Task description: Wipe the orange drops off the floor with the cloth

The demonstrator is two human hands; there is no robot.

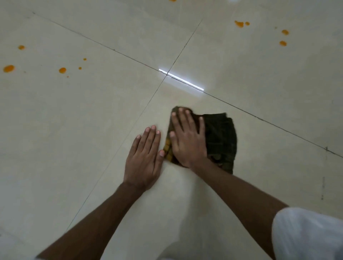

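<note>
A dark green checked cloth (220, 137) lies bunched on the pale tiled floor (92, 115), with an orange-stained edge at its near left. My right hand (187, 139) presses flat on the cloth's left half, fingers spread. My left hand (143, 161) rests flat on the bare tile just left of the cloth, its thumb close to the stained edge. Orange drops (62, 70) dot the floor at far left, with a larger orange drop (8, 68) beside them. Another group of orange drops (239, 24) lies at the far right.
Dark grout lines cross just beyond the cloth, under a bright strip of reflected light (181, 80). A white sleeve (306, 233) fills the lower right corner. One more orange spot (172, 0) shows at the top edge.
</note>
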